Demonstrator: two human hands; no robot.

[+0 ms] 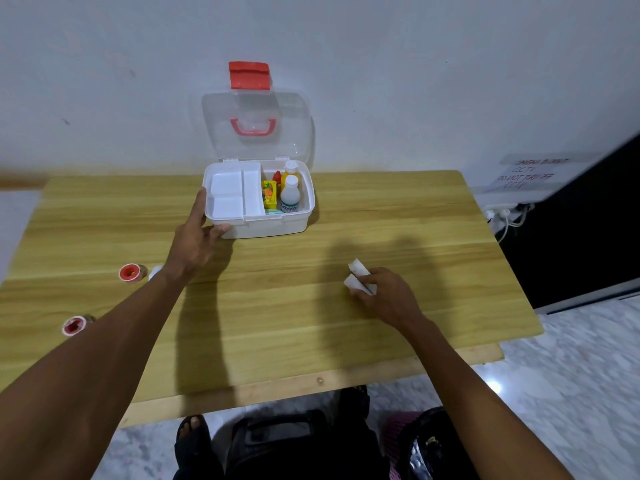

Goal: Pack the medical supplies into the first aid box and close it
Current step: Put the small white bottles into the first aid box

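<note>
A white first aid box (277,225) stands open at the table's far side, its clear lid (294,133) with a red latch leaning on the wall. Inside are a white tray (227,188) on the left, and on the right a yellow carton (269,194), a white bottle (290,197), a yellow bottle and a red-capped item. My left hand (195,237) grips the box's near-left corner. My right hand (384,292) is closed on two white gauze rolls (358,277) lying on the table. Two red tape rolls (129,272) (73,325) lie at the left, with a small white item partly hidden by my left arm.
The wooden table (277,323) stands against a white wall. A power strip and cables (502,214) hang past its far right corner beside a dark panel. Below the near edge are a foot in a sandal (192,434) and dark bags on the marble floor.
</note>
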